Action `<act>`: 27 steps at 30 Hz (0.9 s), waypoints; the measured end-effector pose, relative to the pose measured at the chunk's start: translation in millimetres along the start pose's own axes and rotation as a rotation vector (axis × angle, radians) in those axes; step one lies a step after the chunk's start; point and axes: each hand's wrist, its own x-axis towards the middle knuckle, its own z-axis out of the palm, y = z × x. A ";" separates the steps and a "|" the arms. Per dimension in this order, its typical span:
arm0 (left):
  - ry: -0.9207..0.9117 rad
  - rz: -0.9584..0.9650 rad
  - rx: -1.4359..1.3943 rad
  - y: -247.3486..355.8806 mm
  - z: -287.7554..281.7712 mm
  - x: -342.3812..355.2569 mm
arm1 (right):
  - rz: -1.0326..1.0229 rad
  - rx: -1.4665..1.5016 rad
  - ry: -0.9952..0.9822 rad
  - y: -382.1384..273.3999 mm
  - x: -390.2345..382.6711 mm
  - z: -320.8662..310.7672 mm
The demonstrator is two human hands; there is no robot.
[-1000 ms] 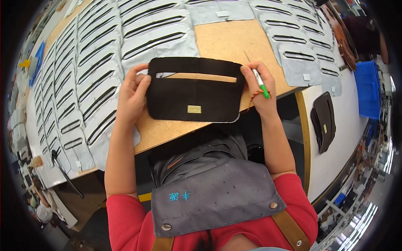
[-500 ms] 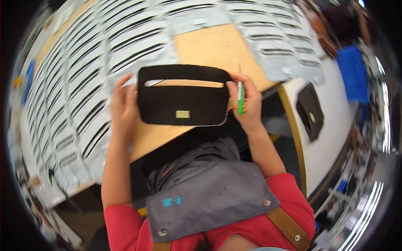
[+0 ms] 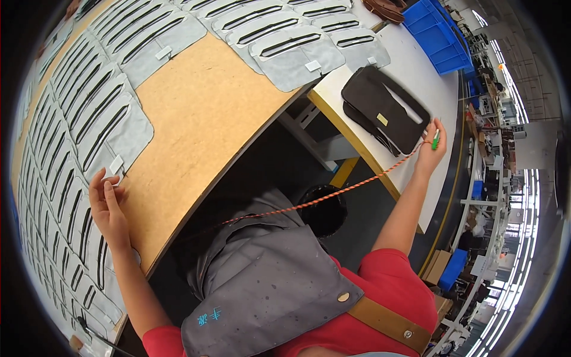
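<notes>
My right hand (image 3: 433, 152) is at the corner of a flat black panel (image 3: 370, 95) with a long slot and a small pale label. That panel lies on other black pieces (image 3: 364, 123) on the white side table. Tucked in the same hand is a small green-handled tool (image 3: 436, 141); its working end is hidden. An orange cord (image 3: 333, 194) runs from it down to my lap. My left hand (image 3: 110, 211), fingers apart and loosely bent, holds nothing. It hovers by the wooden board's left part, close to a grey panel (image 3: 135, 128) with a black-edged slot.
Rows of overlapping grey slotted panels (image 3: 279, 59) cover much of the wooden board (image 3: 196, 89). To the right, the white table (image 3: 447, 98) carries a blue crate (image 3: 431, 35) and a brown item (image 3: 386, 9). A dark bin (image 3: 323, 215) stands on the floor between the tables.
The black panel has gone from between both hands onto the black pieces at the right. My left hand has let go and moved left and down. The view has swung right.
</notes>
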 end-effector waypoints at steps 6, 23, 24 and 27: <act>-0.161 0.157 0.124 42.8 25.2 -14.9 | -0.123 0.213 -0.230 -89.6 -62.2 24.2; -0.379 0.567 0.184 100.7 123.8 9.3 | 0.511 1.267 -0.941 -133.6 -145.2 148.7; -0.356 0.494 0.180 98.0 121.4 22.8 | 0.478 1.228 -0.899 -127.0 -133.5 146.4; -0.349 0.437 0.431 88.0 126.5 76.5 | 0.423 1.189 -0.874 -120.4 -135.7 139.9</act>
